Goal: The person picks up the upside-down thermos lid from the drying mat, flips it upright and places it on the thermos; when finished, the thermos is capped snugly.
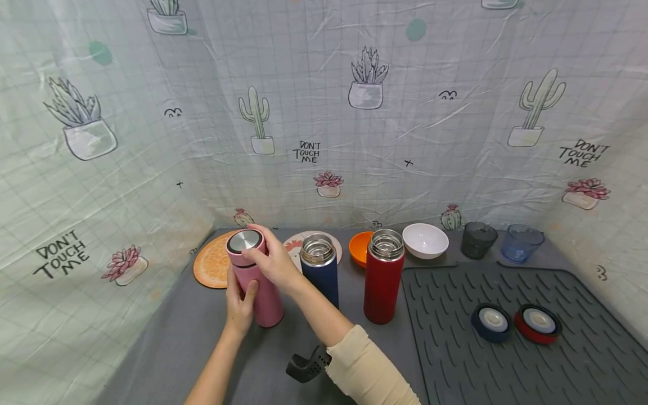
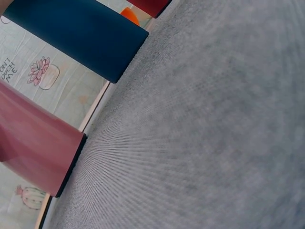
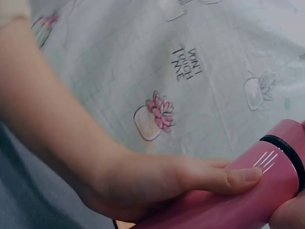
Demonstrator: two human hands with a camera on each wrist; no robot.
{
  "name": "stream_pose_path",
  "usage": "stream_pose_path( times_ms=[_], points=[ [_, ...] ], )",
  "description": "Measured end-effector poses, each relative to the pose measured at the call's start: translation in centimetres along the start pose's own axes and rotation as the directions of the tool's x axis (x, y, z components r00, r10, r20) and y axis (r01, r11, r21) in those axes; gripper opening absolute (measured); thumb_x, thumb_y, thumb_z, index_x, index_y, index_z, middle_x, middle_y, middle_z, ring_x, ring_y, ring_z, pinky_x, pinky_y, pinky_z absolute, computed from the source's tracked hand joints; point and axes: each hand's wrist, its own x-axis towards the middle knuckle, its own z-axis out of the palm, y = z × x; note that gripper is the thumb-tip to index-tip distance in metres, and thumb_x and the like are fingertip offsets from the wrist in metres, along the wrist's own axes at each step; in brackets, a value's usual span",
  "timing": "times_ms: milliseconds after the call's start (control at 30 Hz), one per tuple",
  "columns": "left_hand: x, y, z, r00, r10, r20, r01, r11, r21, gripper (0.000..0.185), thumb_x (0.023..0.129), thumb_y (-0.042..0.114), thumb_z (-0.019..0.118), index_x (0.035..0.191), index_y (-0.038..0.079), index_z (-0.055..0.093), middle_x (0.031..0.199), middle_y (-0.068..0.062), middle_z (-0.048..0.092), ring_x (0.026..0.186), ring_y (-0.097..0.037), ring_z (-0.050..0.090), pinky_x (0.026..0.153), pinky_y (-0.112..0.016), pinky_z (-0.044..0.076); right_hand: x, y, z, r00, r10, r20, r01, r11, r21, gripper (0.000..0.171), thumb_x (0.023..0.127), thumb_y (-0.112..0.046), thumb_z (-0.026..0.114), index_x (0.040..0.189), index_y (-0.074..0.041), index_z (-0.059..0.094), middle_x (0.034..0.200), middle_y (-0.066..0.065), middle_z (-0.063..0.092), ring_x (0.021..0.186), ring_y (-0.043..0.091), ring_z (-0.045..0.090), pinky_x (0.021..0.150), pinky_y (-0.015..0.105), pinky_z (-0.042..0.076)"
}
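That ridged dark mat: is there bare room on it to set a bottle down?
Yes. The drying mat is bare left of the blue lid and red lid. The back row, from the orange-slice coaster to the blue cup, is crowded.

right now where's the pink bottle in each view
Head: pink bottle stands left of centre on the grey table, left hand round its body, right hand on its lid.
Left wrist: its lower body and base fill the lower left.
Right wrist: its body runs along the bottom right.
Shared landmark: the cactus-print cloth.
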Motion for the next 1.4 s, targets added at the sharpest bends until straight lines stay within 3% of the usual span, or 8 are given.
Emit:
stream_pose_path(
  times_ms=[133,333,500,733,867,1100,1233,1400],
  points=[
    [0.0,-0.7,-0.3,1.000,-0.007,0.012,0.007,1.000,-0.001,0.061,0.090,-0.003,0.048,0.144,0.000,0.018,0.131,-0.002,0.042,0.110,-0.013,0.046,0.088,-0.019,0.041,0.1,-0.1,0.1,1.000,0.020,-0.016,-0.019,0.998,0.060,0.058,0.080,-0.014,0.067,0.129,-0.008,0.036,0.115,0.004,0.049,0.099,0.012,0.055,0.082,0.026,0.047],
    [-0.3,-2.5,-0.7,0.999,-0.039,0.014,0.039,0.999,0.004,0.062,0.091,0.001,0.050,0.144,0.004,0.019,0.131,-0.003,0.041,0.109,-0.013,0.046,0.087,-0.019,0.041,0.0,-0.3,-0.1,1.000,0.019,0.004,-0.019,0.999,0.040,0.060,0.082,-0.011,0.060,0.135,-0.008,0.034,0.120,0.009,0.050,0.103,0.013,0.053,0.087,0.025,0.043],
    [0.1,-1.7,-0.4,0.999,-0.026,0.021,0.025,1.000,0.009,0.061,0.091,0.001,0.049,0.144,0.001,0.018,0.131,-0.004,0.041,0.111,-0.014,0.045,0.088,-0.020,0.040,0.0,-0.4,0.0,0.999,0.023,-0.028,-0.021,0.996,0.083,0.058,0.080,-0.011,0.065,0.128,-0.008,0.033,0.113,0.005,0.047,0.099,0.013,0.054,0.083,0.026,0.046],
    [0.2,0.0,0.1,0.999,-0.054,0.002,0.054,0.998,0.008,0.063,0.086,-0.009,0.046,0.143,0.000,0.020,0.124,0.003,0.045,0.103,-0.012,0.048,0.084,-0.019,0.041,0.1,-0.1,0.1,1.000,0.000,-0.027,0.003,0.993,0.116,0.051,0.085,-0.010,0.052,0.132,-0.002,0.035,0.120,0.014,0.049,0.102,0.015,0.053,0.086,0.026,0.043],
    [0.1,-0.6,0.0,0.999,-0.038,0.002,0.038,0.999,-0.006,0.062,0.089,-0.003,0.048,0.144,0.001,0.019,0.128,0.000,0.043,0.107,-0.013,0.047,0.086,-0.020,0.041,0.0,0.0,0.2,0.999,0.014,-0.048,-0.010,0.996,0.083,0.055,0.082,-0.012,0.062,0.129,-0.005,0.035,0.117,0.008,0.047,0.099,0.013,0.054,0.083,0.026,0.046],
    [-0.6,-2.8,-0.6,0.999,-0.040,-0.008,0.040,0.999,-0.002,0.063,0.089,-0.002,0.048,0.144,0.003,0.018,0.126,-0.002,0.044,0.105,-0.014,0.047,0.083,-0.019,0.041,0.0,0.1,0.2,1.000,0.002,-0.020,0.000,0.993,0.117,0.053,0.082,-0.012,0.051,0.132,-0.002,0.040,0.120,0.014,0.051,0.101,0.013,0.052,0.086,0.025,0.043],
    [-0.7,-3.0,-0.7,0.998,-0.065,0.008,0.064,0.998,0.017,0.062,0.092,0.006,0.047,0.145,0.005,0.014,0.130,-0.003,0.040,0.108,-0.014,0.045,0.085,-0.019,0.039,0.0,0.2,0.1,1.000,0.005,-0.019,-0.002,0.991,0.137,0.052,0.082,-0.009,0.059,0.128,-0.002,0.037,0.114,0.008,0.050,0.096,0.012,0.054,0.082,0.025,0.046],
    [-0.9,-2.7,-0.8,0.990,-0.137,0.016,0.136,0.990,0.034,0.065,0.092,0.004,0.046,0.146,0.011,0.011,0.128,-0.001,0.039,0.106,-0.015,0.045,0.085,-0.020,0.039,-0.2,0.3,-0.1,0.999,0.009,0.034,-0.015,0.985,0.174,0.056,0.087,-0.013,0.050,0.139,-0.004,0.031,0.125,0.013,0.047,0.108,0.014,0.050,0.090,0.027,0.041]
  ],
)
